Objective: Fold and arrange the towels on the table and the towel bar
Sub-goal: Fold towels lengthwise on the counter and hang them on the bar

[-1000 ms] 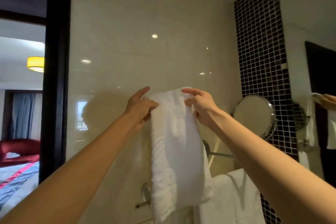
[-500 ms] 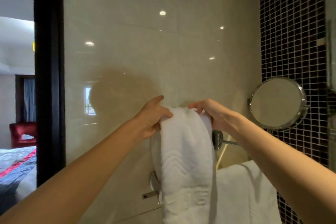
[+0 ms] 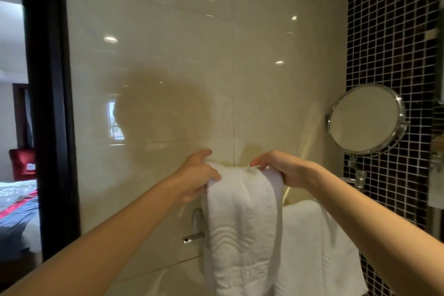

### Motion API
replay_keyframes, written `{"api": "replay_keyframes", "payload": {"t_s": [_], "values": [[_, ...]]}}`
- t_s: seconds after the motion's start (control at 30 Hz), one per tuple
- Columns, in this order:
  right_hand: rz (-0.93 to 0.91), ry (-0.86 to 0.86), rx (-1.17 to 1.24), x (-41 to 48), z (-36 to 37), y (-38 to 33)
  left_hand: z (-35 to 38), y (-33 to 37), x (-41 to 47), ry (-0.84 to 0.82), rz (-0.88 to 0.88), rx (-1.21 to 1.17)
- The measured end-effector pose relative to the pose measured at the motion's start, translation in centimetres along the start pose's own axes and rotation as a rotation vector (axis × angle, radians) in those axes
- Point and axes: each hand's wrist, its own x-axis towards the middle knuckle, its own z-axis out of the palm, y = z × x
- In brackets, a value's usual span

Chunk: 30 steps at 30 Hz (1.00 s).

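Folded towel [image 3: 240,223] hangs with its long axis vertical. Left hand [image 3: 195,179] and right hand [image 3: 283,170] pinch its top fold, fingers curled. Towel bar [image 3: 193,238] sits below, nearer the left hand.

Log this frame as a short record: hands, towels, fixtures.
held towel: white, folded, hanging down
left hand: grips top fold, left edge
right hand: grips top fold, right edge
second towel: white, hanging lower right
towel bar: chrome end shows left of held towel
round mirror: chrome rim, far right
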Motion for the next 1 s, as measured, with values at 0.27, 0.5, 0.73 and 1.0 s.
{"api": "replay_keyframes", "payload": {"t_s": [0.27,0.5,0.73,1.0], "values": [[0.004,0.003,-0.092,0.1,0.9,3.7,0.1,-3.6,-1.0,-0.002,-0.171,0.095],[0.055,0.121,-0.211,0.9,1.7,7.4,1.1,-6.5,-1.5,0.076,-0.158,0.309],[0.003,0.234,-0.344,1.3,2.8,9.1,1.6,-7.4,-1.5,0.058,0.073,0.685],[-0.11,0.225,-0.399,0.7,3.0,9.7,1.5,-8.8,-2.3,0.023,0.245,0.871]]}}
